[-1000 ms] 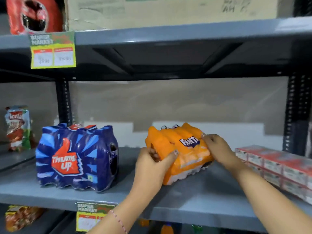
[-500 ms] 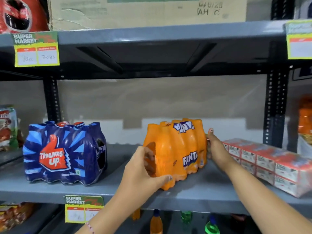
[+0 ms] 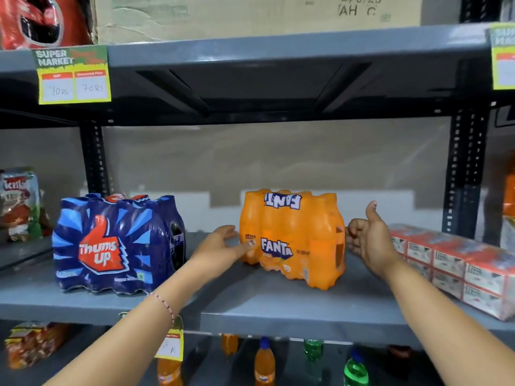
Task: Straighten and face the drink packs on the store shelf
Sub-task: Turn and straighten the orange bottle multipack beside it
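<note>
An orange Fanta pack [image 3: 292,238] stands upright in the middle of the grey shelf [image 3: 278,310], its logo facing me. My left hand [image 3: 220,246] rests against the pack's left side, fingers spread and thumb on the front. My right hand [image 3: 367,240] is just off the pack's right side, fingers loosely curled and thumb up, holding nothing. A blue Thums Up pack [image 3: 117,243] stands upright further left, logo forward, untouched.
A flat red-and-white carton pack [image 3: 459,266] lies at the right of the shelf. A snack bag [image 3: 19,204] stands at the far left. Price tags [image 3: 73,75] hang from the shelf above. Loose bottles [image 3: 264,363] stand on the shelf below.
The Fanta pack went from lying tilted to standing upright and was pushed back. My right hand has come off it and my left has loosened to a flat touch.
</note>
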`<state>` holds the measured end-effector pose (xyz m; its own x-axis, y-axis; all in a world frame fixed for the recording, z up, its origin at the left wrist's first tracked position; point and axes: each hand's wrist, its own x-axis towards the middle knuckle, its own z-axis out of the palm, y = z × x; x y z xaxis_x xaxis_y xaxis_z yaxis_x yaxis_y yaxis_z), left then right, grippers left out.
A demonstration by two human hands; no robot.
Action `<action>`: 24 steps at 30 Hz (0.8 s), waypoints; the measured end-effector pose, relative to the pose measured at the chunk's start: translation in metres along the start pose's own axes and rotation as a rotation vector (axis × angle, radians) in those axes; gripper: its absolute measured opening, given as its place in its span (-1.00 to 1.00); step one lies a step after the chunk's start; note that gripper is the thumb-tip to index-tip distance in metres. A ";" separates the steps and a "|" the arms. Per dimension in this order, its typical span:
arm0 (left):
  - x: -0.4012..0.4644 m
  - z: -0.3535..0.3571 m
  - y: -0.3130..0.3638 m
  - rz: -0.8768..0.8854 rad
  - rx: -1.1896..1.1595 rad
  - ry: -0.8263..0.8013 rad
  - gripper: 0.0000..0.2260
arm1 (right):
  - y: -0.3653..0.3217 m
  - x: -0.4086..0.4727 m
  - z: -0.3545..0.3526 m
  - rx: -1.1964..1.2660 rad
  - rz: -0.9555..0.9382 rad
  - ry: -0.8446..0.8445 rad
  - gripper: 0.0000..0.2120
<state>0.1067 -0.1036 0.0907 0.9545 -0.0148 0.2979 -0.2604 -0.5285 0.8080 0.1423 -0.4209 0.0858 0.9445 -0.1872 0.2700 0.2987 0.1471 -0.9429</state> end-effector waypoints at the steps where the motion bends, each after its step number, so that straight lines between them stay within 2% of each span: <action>1: -0.003 0.000 0.003 0.024 -0.075 -0.049 -0.29 | -0.001 -0.001 0.000 0.009 0.007 -0.032 -0.26; 3: -0.017 0.002 0.009 0.112 -0.209 -0.116 -0.13 | -0.005 -0.006 0.002 0.049 0.083 -0.136 -0.29; 5: -0.031 0.004 0.012 0.222 -0.188 -0.119 0.02 | -0.010 -0.014 0.008 0.050 0.201 -0.315 -0.30; 6: -0.036 0.005 0.010 0.272 -0.161 -0.110 0.01 | -0.011 -0.017 0.010 0.034 0.237 -0.379 -0.29; 8: -0.043 0.000 0.006 0.305 -0.076 0.007 -0.13 | -0.010 -0.016 0.013 0.001 0.253 -0.405 -0.29; 10: -0.041 -0.007 -0.002 0.278 -0.025 0.208 -0.41 | -0.009 -0.012 0.013 -0.004 0.181 -0.298 -0.36; 12: -0.038 -0.009 -0.005 0.289 0.027 0.331 -0.71 | -0.007 -0.008 0.012 -0.023 0.061 -0.174 -0.53; 14: -0.028 -0.006 -0.004 0.236 0.123 0.365 -0.83 | -0.001 -0.002 0.010 -0.100 -0.047 -0.121 -0.58; 16: -0.010 -0.008 -0.004 0.031 0.048 0.307 -0.85 | 0.005 0.001 0.010 -0.163 -0.074 -0.140 -0.47; 17: -0.003 -0.011 0.000 -0.066 -0.058 0.255 -0.84 | 0.006 0.000 0.009 -0.158 -0.057 -0.171 -0.38; 19: 0.007 -0.014 0.001 -0.150 -0.202 0.204 -0.58 | 0.008 -0.004 0.010 -0.196 -0.005 -0.237 -0.19; 21: 0.002 -0.012 0.008 -0.114 -0.141 0.161 -0.36 | 0.007 -0.010 0.014 -0.294 0.007 -0.281 -0.08; 24: -0.006 0.000 0.010 -0.054 0.011 0.038 -0.45 | 0.003 -0.021 0.024 -0.429 -0.029 -0.284 -0.14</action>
<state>0.0984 -0.1091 0.0969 0.9609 0.0459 0.2730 -0.2068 -0.5367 0.8180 0.1264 -0.3937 0.0823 0.9543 0.0951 0.2834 0.2988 -0.2775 -0.9131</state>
